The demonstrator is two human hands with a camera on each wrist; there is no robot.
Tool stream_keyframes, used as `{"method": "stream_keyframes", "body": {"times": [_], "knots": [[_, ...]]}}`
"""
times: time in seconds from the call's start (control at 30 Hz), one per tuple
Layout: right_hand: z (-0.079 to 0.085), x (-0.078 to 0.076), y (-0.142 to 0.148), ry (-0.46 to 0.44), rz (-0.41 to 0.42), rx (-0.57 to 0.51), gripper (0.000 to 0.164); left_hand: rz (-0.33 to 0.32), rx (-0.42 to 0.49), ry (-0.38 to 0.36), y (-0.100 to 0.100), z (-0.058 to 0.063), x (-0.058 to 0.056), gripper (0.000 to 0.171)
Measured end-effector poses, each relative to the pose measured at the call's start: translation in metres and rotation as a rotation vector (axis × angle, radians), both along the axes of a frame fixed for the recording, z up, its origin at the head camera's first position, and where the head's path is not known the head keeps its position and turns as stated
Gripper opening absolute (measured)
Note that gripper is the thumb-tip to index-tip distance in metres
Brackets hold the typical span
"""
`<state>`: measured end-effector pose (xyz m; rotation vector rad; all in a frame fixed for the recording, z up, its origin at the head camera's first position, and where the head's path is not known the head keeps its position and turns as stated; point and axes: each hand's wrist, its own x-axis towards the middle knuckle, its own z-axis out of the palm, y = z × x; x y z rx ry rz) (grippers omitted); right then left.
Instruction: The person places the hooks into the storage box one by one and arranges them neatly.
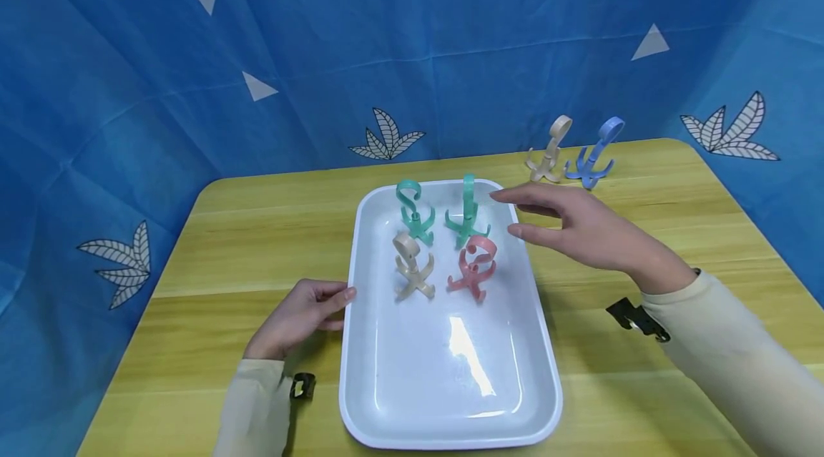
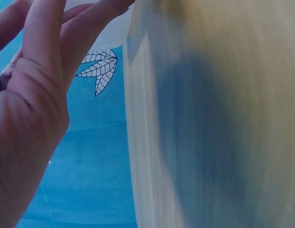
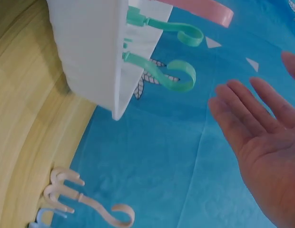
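Observation:
A white tray (image 1: 450, 385) lies on the table, with several four-pronged hanging hooks in its far half. At the back stand a left green hook (image 1: 418, 224) and a right green hook (image 1: 468, 214). Nearer are a beige hook (image 1: 414, 274) and a pink hook (image 1: 473, 274). My left hand (image 1: 302, 315) holds the tray's left side, thumb over the rim and fingers against the outer wall. Over the tray's right rim hovers my right hand (image 1: 579, 224), fingers extended and apart from the hooks; its palm (image 3: 276, 156) shows bare in the right wrist view.
Beyond the right hand, near the table's back edge, stand another beige hook (image 1: 546, 156) and a blue hook (image 1: 592, 160). The wooden table (image 1: 257, 228) meets a blue cloth (image 1: 322, 28) with leaf and triangle prints behind it.

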<state>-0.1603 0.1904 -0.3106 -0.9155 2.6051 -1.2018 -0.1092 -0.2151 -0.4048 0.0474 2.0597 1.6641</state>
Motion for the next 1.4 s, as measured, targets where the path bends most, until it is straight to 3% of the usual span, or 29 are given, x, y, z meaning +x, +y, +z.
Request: {"method": "stream_keyframes", "body": {"times": [0.27, 0.5, 0.63, 0.97, 1.17, 1.4], "knots": [[0.006, -0.001, 0.017, -0.005, -0.168, -0.059, 0.039, 0.000, 0.027, -0.007, 0.000, 0.000, 0.000, 0.049], [0.005, -0.010, 0.031, 0.062, -0.306, -0.045, 0.042, -0.001, 0.029, -0.006, 0.000, 0.000, 0.000, 0.049], [0.005, -0.015, 0.038, 0.045, -0.383, -0.085, 0.044, -0.005, 0.023, -0.011, -0.002, 0.000, 0.001, 0.049], [-0.008, -0.038, 0.056, 0.036, -0.482, -0.264, 0.053, -0.020, 0.064, -0.005, -0.002, -0.003, 0.000, 0.049], [-0.017, -0.056, 0.060, 0.036, -0.556, -0.297, 0.057, -0.020, 0.054, -0.005, 0.000, -0.004, 0.000, 0.049], [-0.024, -0.076, 0.058, 0.014, -0.586, -0.298, 0.064, -0.013, 0.051, -0.012, -0.001, -0.003, 0.000, 0.050]]}}
